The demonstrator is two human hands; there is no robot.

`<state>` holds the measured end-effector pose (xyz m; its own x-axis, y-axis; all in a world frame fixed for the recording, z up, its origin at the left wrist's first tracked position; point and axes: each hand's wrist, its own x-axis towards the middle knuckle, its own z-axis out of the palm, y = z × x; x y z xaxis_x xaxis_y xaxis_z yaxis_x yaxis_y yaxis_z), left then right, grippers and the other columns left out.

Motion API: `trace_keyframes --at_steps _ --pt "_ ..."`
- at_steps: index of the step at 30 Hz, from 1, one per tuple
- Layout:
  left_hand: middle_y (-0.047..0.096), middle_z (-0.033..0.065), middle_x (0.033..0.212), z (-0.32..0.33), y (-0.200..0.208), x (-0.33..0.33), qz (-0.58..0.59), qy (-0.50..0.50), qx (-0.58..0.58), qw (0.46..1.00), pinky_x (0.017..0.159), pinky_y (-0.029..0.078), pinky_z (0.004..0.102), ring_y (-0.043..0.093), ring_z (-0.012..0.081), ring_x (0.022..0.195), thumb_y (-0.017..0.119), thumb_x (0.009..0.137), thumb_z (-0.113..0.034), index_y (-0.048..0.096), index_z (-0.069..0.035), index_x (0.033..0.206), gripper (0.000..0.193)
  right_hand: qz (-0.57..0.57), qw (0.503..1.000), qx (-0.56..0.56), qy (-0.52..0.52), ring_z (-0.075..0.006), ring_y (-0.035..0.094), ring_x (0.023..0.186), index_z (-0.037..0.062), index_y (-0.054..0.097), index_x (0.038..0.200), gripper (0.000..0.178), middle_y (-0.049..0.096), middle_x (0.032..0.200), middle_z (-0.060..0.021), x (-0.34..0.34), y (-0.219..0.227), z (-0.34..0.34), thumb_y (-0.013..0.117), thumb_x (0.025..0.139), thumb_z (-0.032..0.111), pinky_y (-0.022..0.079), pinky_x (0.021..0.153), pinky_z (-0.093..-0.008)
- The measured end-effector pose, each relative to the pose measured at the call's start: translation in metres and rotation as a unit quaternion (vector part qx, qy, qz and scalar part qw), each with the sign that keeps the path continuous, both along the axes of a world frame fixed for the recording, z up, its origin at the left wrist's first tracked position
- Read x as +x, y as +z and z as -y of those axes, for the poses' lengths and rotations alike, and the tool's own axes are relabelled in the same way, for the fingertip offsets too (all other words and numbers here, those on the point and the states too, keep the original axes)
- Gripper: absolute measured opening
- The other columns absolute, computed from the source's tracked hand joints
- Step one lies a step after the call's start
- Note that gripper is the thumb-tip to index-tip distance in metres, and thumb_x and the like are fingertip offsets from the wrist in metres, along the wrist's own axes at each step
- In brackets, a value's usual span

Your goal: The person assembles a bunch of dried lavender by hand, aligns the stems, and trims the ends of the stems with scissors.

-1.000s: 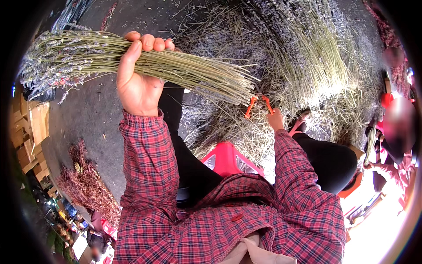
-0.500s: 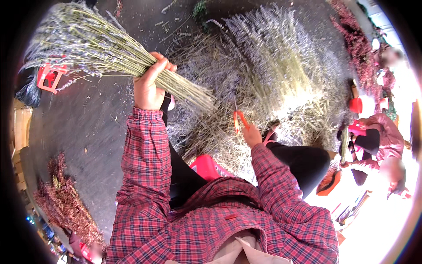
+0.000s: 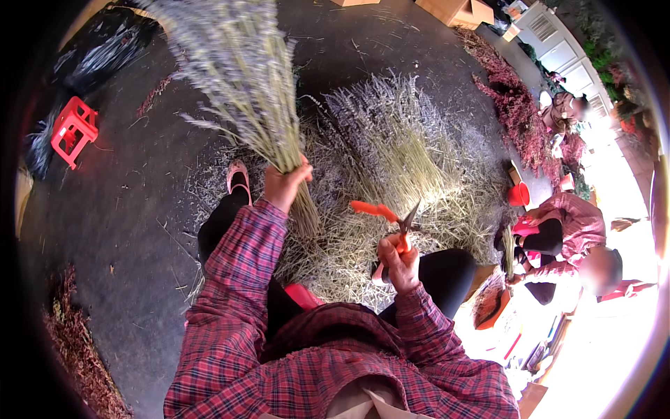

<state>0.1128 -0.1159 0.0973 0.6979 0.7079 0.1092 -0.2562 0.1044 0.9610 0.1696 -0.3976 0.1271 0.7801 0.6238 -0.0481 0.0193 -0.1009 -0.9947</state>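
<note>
A thick bunch of lavender [image 3: 255,91] is gripped around its stems by my left hand [image 3: 285,187]. Its flower heads fan upward and are smeared by motion; the cut stem ends hang below my fist. My right hand [image 3: 400,264] is closed on a pair of scissors [image 3: 405,225] with orange handles, the blades spread apart and pointing up. One orange handle juts out to the left. Beyond both hands lies a large lavender pile [image 3: 391,133], flower heads away from me and stems toward me. Loose straw-like stems [image 3: 349,272] cover the floor between my legs.
A red plastic stool [image 3: 75,131] and black plastic bags [image 3: 105,52] are at the far left. Dark red dried flowers [image 3: 513,98] lie at the right, more [image 3: 77,342] at the lower left. Another person [image 3: 572,230] sits at the right near a red bucket [image 3: 518,194]. Cardboard boxes [image 3: 453,10] stand far back.
The lavender bunch has swung from pointing left to nearly upright, with my left hand lower and farther right. My right hand has turned the scissors upward and spread them. The view has shifted.
</note>
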Motion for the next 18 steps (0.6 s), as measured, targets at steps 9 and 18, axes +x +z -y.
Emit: trace_keyframes --at_steps 9,18 --pt "0.058 0.0020 0.063 0.039 -0.015 0.013 -0.024 -0.048 -0.002 0.999 0.055 0.051 0.0282 0.059 0.0122 0.058 0.063 0.082 -0.008 0.061 -0.004 0.082 0.004 -0.048 0.996 0.063 0.029 -0.0076 0.044 0.055 0.0031 0.056 0.083 0.033 0.050 0.066 -0.0002 -0.024 0.009 -0.041 0.055 0.096 0.033 0.035 0.050 -0.0226" --pt "0.062 0.0035 0.075 0.041 -0.008 0.012 -0.006 -0.118 -0.108 0.987 0.060 0.051 0.0304 0.060 0.0133 0.063 0.068 0.081 -0.011 0.063 -0.004 0.090 0.013 -0.042 0.996 0.073 0.042 -0.0056 0.042 0.056 0.0006 0.056 0.090 0.026 0.050 0.069 -0.0001 -0.017 0.003 -0.042 0.055 0.095 0.025 0.033 0.050 -0.0211"
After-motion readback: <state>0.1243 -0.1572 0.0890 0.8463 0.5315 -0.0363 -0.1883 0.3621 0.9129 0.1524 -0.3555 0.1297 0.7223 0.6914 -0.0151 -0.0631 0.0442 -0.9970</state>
